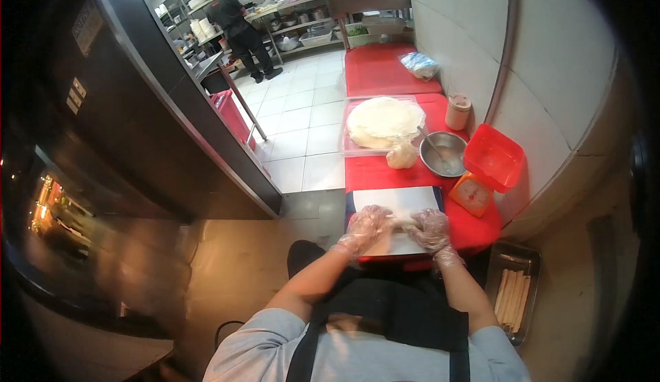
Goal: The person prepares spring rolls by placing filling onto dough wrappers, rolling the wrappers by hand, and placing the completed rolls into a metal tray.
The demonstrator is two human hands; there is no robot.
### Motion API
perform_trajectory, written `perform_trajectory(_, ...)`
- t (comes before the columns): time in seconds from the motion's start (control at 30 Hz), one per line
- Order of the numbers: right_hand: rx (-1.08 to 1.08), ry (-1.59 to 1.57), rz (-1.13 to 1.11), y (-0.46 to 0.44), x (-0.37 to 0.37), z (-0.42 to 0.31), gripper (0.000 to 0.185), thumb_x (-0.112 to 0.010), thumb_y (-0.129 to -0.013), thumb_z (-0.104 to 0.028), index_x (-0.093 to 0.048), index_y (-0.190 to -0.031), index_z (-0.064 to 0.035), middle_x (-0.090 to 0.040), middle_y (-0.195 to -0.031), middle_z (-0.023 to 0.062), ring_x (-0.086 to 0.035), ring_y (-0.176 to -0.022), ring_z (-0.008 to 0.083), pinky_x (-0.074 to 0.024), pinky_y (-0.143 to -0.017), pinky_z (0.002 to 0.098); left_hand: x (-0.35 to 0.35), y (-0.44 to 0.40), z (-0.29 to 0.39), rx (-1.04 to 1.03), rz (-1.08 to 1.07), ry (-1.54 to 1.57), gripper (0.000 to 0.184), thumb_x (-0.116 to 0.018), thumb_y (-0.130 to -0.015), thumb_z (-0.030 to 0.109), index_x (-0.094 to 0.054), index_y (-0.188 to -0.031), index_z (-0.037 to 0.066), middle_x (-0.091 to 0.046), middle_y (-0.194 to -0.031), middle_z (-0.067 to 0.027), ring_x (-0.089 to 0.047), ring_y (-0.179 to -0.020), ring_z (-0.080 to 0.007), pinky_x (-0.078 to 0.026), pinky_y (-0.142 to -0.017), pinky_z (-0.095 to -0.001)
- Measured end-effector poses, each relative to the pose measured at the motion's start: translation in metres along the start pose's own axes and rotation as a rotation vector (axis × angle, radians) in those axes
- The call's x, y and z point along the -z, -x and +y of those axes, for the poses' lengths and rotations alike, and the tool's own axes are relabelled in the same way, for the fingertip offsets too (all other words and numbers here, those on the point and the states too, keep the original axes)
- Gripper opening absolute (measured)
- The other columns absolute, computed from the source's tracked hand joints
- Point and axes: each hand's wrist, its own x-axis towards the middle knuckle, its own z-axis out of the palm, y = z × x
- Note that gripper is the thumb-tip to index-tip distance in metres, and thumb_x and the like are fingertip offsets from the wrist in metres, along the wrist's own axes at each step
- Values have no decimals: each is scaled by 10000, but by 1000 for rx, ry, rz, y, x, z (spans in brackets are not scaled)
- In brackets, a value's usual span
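Both my hands wear clear plastic gloves and meet over a white board (pixel 385 198) on the red table. My left hand (pixel 370 226) has its fingers curled at the left end of a pale, rolled piece of dough (pixel 402 222). At the roll's right end, my right hand (pixel 430 231) has bent fingers closed on it. A flat pale sheet (pixel 379 244) lies under and in front of the roll. Beyond the board are a ball of pale dough (pixel 401 155) and a clear tray (pixel 352 152) with a stack of thin round wrappers (pixel 385 122).
To the right stand a metal bowl (pixel 443 154) with a spoon, an orange scale (pixel 471 194) with a red basket (pixel 493 157), and a jar (pixel 458 112). A metal tray (pixel 505 251) of rolled sticks sits lower right. A person (pixel 237 28) stands by far shelves.
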Motion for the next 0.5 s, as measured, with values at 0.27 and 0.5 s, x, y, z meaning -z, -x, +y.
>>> perform_trajectory(0.27, -26, 68, 175, 7, -26, 22, 305, -749, -771, -342, -700, -977, -123, -680, -918, 94, -650, -856, 336, -504, -756, 476, 2, 9, -4, 130, -82, 96, 292, -678, -884, 260, -664, -1125, 96, -662, -1120, -133, -609, -1085, -341, -494, -932, -453)
perform_trajectory(0.5, 12, 21, 50, -1, 11, -8, 396, -808, -695, -366, -722, -997, -124, -694, -931, 100, -658, -879, 329, -506, -810, 469, 4, 10, 1, 40, 111, 41, 289, -680, -876, 239, -668, -1140, 122, -681, -1085, -124, -627, -1051, -351, -499, -928, -462)
